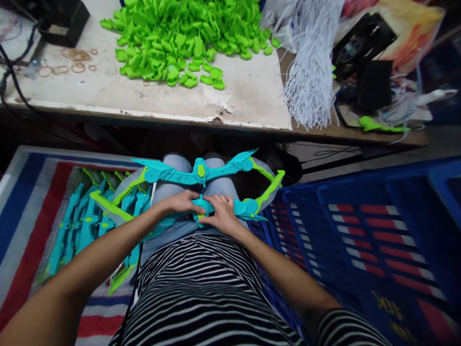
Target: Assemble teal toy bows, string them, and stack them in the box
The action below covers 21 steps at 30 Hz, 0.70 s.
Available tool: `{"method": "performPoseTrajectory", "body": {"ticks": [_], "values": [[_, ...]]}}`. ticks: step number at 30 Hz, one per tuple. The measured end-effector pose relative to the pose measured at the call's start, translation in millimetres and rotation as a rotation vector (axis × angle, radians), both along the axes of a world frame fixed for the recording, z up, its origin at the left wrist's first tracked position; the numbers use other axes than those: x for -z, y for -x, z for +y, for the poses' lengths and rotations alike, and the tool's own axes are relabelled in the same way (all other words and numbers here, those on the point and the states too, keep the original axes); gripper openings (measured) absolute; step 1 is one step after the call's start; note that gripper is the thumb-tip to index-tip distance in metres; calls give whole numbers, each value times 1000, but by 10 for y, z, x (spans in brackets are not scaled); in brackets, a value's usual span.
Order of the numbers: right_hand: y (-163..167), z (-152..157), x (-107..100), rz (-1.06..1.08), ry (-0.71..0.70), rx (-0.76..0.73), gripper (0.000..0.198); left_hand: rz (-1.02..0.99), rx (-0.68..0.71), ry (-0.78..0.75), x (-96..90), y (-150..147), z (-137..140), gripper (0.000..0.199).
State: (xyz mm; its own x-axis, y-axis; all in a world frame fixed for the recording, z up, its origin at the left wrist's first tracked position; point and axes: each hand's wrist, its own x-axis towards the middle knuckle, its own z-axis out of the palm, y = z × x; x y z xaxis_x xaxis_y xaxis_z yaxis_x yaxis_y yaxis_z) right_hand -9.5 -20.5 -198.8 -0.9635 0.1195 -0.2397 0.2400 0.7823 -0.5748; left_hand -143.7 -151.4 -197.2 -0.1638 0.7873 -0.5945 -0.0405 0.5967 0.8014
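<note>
Head view: both hands (222, 214) hold the nearer turquoise bow (245, 208), long axis running left-right.

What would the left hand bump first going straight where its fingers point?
The left hand would probably meet the turquoise middle part first, then the right hand; depth is unclear.

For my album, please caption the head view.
Left hand and right hand on a turquoise piece, green parts heaped on the table beyond.

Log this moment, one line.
left hand: holding teal piece; right hand: same piece; other teal piece: over knees; green parts: on table
</note>
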Motion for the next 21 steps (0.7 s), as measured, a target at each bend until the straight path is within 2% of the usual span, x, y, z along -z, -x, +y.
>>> {"method": "performPoseTrajectory", "body": {"ticks": [4,6,8,9,11,14,17,19,21], "values": [[-60,-47,-41,35,-24,-7,64,70,-13,-18,2,-77,-37,41],[-89,-3,-90,71,17,-80,65,117,-7,-45,-46,-133,-76,46],[-42,150,-208,125,96,-152,53,224,3,-80,-136,-210,-135,47],[20,272,-299,177,126,-141,43,304,13,-107,-190,-257,-172,46],[222,602,-540,327,111,8,26,523,34,-182,-278,-360,-258,42],[649,1221,-938,496,-103,392,25,983,12,-330,-265,-487,-372,42],[1065,1804,-1197,370,-360,667,27,1395,-73,-394,-53,-540,-410,53],[1269,2101,-1248,226,-479,741,29,1516,-72,-399,114,-557,-399,54],[1411,2320,-1221,70,-545,742,29,1533,0,-419,230,-581,-383,52]]}}
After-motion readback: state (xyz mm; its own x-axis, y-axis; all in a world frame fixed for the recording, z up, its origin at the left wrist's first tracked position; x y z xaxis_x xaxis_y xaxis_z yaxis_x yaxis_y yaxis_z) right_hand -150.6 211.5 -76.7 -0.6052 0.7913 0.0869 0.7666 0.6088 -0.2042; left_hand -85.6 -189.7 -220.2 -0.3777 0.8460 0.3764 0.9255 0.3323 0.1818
